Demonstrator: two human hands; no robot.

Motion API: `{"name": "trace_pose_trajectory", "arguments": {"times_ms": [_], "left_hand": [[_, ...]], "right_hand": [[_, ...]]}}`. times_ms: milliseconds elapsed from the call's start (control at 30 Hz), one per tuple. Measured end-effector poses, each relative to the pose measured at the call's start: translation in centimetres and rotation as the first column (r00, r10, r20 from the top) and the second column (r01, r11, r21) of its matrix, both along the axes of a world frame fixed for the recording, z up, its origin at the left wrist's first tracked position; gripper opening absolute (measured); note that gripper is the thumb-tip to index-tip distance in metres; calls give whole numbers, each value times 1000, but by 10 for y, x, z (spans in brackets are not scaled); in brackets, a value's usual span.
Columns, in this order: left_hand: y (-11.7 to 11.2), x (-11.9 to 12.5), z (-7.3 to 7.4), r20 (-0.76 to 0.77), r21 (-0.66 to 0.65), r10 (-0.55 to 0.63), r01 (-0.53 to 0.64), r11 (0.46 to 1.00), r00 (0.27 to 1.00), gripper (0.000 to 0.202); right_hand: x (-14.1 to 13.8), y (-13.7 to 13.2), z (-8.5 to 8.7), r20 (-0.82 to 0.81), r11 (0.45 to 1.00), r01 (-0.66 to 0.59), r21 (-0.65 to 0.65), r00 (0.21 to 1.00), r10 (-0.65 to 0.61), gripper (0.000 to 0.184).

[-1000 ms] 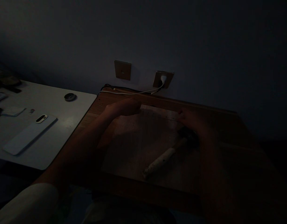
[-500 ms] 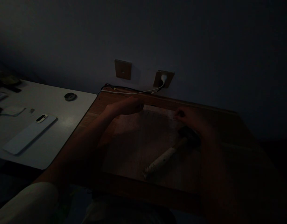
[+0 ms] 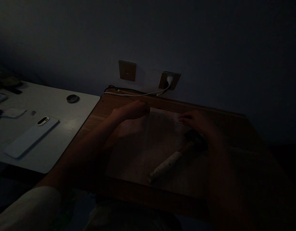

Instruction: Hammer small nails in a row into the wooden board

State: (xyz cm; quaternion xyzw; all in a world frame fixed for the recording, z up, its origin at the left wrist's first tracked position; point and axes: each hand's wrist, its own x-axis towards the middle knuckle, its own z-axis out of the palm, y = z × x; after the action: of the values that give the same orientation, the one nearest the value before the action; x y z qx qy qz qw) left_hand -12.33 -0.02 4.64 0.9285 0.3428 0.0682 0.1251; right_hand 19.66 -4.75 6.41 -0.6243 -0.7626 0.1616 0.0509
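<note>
The light is very dim. At the far left part of a pale flat board (image 3: 133, 150), my left hand (image 3: 138, 109) is closed, its fingertips turned away; whatever is in them is hidden. Across from it, by the board's far right part, my right hand (image 3: 192, 120) has thumb and fingers pinched together; any small thing between them is too dark to name. A hammer (image 3: 165, 165) lies slantwise on the board, its light, worn handle toward me and its dark head close to my right wrist.
The board rests on a wooden table (image 3: 92, 120) against the wall. A white table (image 3: 63, 128) adjoins on the left, with a phone (image 3: 29, 138) and a round dark tin (image 3: 72, 98). Cables (image 3: 138, 95) run along the back edge to a wall socket (image 3: 169, 80).
My right hand's fingers have drawn flatter and closer together. My left hand has shifted very slightly right. The hammer stays where it was.
</note>
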Motion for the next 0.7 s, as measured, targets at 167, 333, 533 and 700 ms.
{"name": "trace_pose_trajectory", "arguments": {"times_ms": [167,333,533,700], "left_hand": [[-4,4,1,28,-26,4,-3,1000,1000,29],[-8,6,3,18,-35,85,-84,996,996,31],[-11,8,7,-13,-14,65,-66,998,998,24],[-11,8,8,-7,-4,58,-58,998,998,24]], "right_hand": [[2,-1,-6,-26,1000,-9,-6,1000,9,20],[-2,-3,-7,-18,998,52,-28,998,-52,10],[-11,-4,1,18,1000,21,-11,1000,-21,12],[-12,-4,3,26,1000,19,-1,999,-19,9]]}}
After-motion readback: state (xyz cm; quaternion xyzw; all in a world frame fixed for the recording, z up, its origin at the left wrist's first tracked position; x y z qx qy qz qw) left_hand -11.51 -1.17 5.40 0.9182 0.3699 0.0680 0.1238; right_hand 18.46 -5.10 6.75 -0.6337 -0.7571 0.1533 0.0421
